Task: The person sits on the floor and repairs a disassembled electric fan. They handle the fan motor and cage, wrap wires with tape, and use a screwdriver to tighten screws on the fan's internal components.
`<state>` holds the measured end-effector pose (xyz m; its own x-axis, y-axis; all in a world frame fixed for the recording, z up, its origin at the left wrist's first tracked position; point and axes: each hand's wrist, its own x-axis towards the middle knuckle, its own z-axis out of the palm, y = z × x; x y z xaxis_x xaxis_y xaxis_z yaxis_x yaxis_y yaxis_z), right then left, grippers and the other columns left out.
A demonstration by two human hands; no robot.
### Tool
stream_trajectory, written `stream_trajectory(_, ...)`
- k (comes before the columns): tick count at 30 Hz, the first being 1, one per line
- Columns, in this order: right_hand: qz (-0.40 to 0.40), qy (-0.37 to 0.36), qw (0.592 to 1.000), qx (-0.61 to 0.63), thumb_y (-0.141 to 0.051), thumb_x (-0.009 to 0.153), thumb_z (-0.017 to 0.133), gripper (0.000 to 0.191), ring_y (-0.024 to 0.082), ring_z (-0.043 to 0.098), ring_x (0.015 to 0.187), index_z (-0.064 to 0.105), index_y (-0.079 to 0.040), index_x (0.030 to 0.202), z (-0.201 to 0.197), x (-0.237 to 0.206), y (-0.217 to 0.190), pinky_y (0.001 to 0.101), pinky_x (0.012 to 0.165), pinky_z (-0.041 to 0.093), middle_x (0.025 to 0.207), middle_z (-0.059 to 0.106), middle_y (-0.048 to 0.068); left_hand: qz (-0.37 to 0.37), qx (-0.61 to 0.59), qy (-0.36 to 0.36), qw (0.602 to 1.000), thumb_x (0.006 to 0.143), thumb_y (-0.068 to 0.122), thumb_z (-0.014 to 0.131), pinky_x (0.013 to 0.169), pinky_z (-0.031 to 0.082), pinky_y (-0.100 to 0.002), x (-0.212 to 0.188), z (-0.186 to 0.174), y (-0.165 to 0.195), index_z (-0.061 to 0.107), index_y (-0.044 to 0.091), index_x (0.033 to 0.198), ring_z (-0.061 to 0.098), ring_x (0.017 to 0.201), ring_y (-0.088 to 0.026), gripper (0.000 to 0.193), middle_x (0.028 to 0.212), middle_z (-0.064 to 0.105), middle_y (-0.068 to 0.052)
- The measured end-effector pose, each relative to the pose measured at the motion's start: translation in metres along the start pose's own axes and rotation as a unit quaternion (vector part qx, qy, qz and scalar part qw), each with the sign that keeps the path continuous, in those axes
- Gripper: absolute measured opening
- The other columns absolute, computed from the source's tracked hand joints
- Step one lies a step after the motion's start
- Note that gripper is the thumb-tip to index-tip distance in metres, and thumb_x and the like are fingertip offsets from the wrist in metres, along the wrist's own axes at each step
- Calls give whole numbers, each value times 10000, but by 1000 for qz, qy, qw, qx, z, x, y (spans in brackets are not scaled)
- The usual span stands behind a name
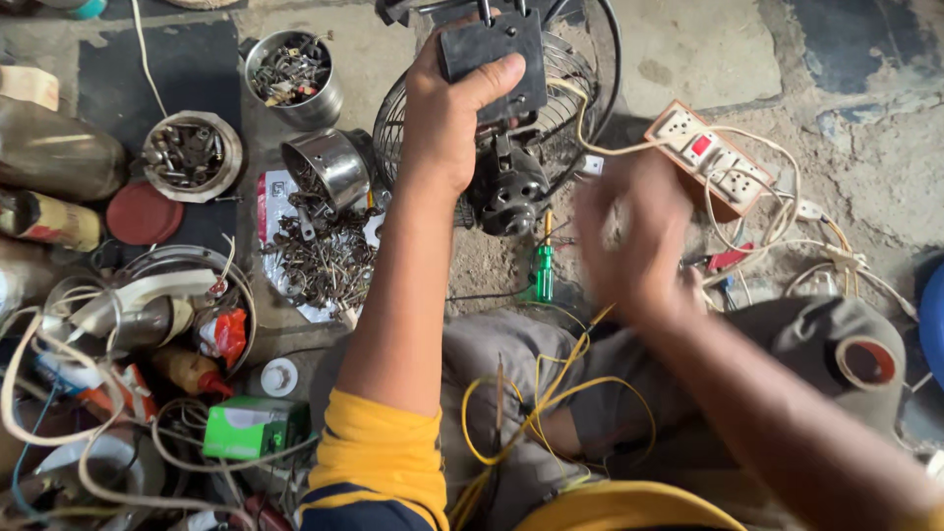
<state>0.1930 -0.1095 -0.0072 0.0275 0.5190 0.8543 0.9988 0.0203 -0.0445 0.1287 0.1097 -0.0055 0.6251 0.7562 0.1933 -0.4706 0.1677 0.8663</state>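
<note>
The left hand (447, 108) is closed around a dark rectangular block (495, 61), seemingly the base or control housing of a small table fan, thumb pressed over its front face. Just below hangs the fan's bare black motor (509, 187), and behind both sits the wire fan guard (570, 88); the fan is held tipped over the floor in front of the seated person's knees. No blades can be made out, and the motor has no cover on it, so the fan looks partly stripped down, with reassembly not done.

The right hand (634, 241) is blurred in motion beside the motor; whether it is open or gripping something I cannot tell.

A green-handled screwdriver (543, 270) lies on the floor between the hands. Yellow wires (536, 408) loop across the lap. To the right, an orange-and-white power strip (710, 157) rests on the concrete floor (688, 49) among pale cables. To the left, a heap of loose screws (329, 261) spills from a tipped steel tin (329, 162), with another steel tin of hardware (292, 74) beyond it.
</note>
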Motion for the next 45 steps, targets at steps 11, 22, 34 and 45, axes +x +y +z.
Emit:
stream_trajectory(11, 14, -573, 819, -8, -89, 949, 600, 254, 284, 687, 773, 629, 58, 1154, 155, -102, -46, 404, 687, 561, 899, 686, 162, -55, -21, 15, 998, 759, 47, 810, 810, 592, -331, -8, 12, 18, 664, 23, 1225, 706, 907, -176, 489, 1045, 737, -83)
stream_trajectory(22, 67, -467, 874, 117, -46, 764, 704, 288, 314, 704, 912, 700, -9, 1050, 155, -118, -37, 418, 774, 575, 1012, 700, 163, -18, -1, 19, 1000, 794, 18, 801, 834, 599, -291, -9, 20, 7, 676, -1, 1204, 711, 931, -147, 429, 1059, 741, -71)
stream_trajectory(34, 271, -129, 933, 197, -19, 726, 809, 131, 198, 760, 705, 743, -89, 814, 48, -92, -20, 330, 618, 604, 778, 754, 68, -51, -23, 41, 998, 754, 14, 791, 658, 605, -315, -8, 21, 1, 655, 12, 1183, 704, 831, -152, 450, 1013, 736, -68)
stream_trajectory(45, 245, -58, 949, 188, -54, 871, 779, 106, 149, 733, 817, 756, -26, 970, 36, 115, 25, 284, 718, 607, 949, 730, 77, -29, -11, 8, 999, 780, -4, 796, 827, 588, -290, -11, 18, -5, 589, -31, 1264, 682, 919, -154, 527, 1053, 696, -86)
